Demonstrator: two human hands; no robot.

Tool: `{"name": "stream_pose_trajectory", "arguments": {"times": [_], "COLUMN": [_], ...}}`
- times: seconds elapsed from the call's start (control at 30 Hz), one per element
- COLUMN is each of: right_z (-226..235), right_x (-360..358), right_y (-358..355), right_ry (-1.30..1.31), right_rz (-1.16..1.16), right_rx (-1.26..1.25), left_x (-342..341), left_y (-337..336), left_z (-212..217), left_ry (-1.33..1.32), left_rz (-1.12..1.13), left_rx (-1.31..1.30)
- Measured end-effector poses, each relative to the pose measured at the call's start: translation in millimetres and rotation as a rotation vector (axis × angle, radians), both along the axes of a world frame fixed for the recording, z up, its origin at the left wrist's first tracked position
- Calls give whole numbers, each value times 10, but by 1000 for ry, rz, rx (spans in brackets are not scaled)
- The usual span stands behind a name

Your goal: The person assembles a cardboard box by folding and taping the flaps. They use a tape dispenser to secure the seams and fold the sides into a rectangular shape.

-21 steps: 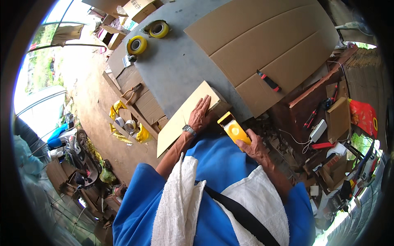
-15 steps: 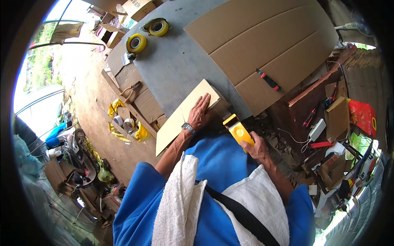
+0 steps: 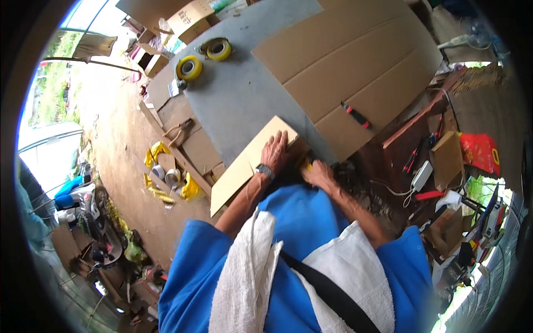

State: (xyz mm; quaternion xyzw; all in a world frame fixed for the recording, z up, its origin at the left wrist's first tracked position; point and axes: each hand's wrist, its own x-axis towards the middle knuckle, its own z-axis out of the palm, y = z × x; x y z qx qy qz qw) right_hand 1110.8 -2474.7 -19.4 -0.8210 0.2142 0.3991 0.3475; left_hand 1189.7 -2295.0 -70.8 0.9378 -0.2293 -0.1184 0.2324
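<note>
My left hand [image 3: 274,152], a watch at its wrist, lies flat with fingers stretched on the pale top of a closed cardboard box [image 3: 237,180]. The box sits at the near edge of the grey table [image 3: 227,100]. My right hand [image 3: 320,175] is closed round a yellow tape dispenser [image 3: 306,167], close to the box's right end. Most of the dispenser is hidden by the hand and shadow.
A flat cardboard sheet [image 3: 344,61] covers the table's right part, with a red-and-black utility knife [image 3: 356,115] on it. Two yellow tape rolls [image 3: 189,67] stand at the back left. Pliers [image 3: 179,132] lie on cardboard at left. A white power strip [image 3: 422,176] is at right.
My right hand has moved up and left with the tape dispenser, from beside the box to close against its right end. My left hand stays flat on the box. The view has shifted slightly.
</note>
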Motion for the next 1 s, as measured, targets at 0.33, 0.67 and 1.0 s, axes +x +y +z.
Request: {"name": "stream_pose_trajectory", "arguments": {"times": [0.33, 0.67, 1.0], "right_z": [-328, 895, 1127], "right_x": [191, -108, -481], "right_y": [50, -548, -207], "right_ry": [-206, -304, -215], "right_rz": [-109, -239, 82], "right_rx": [16, 537, 670], "left_x": [380, -398, -941], "left_y": [-84, 114, 620], "left_z": [-67, 952, 1053], "left_ry": [-101, 275, 1475], "left_rz": [222, 690, 803], "left_rx": [76, -445, -1392]}}
